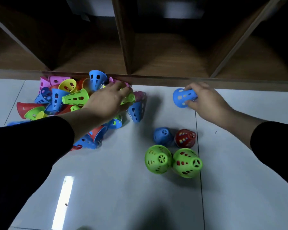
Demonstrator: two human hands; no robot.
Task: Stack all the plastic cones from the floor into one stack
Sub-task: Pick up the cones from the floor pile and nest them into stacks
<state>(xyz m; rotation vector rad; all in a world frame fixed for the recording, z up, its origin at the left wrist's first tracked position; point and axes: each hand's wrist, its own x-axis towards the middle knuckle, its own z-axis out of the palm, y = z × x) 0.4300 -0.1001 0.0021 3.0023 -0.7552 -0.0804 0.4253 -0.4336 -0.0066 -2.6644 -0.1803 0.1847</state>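
While the left hand [110, 98] reaches into the jumbled pile of cones [65, 98] against the foot of the wooden shelf unit [126, 47], its fingers curl down onto a lime-green cone [129, 98] at the pile's right edge — whether they truly grip it cannot be told, since the hand covers most of it. Over on the other side, the right hand [204, 101] holds a blue cone [183, 97], fingers and thumb wrapped round its narrow end, wide mouth tipped toward the left, near the shelf's base. The pile is a mix of pink, yellow, blue, red and green, cones lying on their sides and across each other on the white tiled floor [116, 188], some hidden under the black-sleeved left forearm. Well apart from the heap, nearer the person, four upright groups stand close together, wide ends down — a blue one [162, 136] just beside a red one [185, 138], and in front of them two green ones [157, 159] [187, 163] touching side by side. Other colours show through the slots of the red and the right-hand green.
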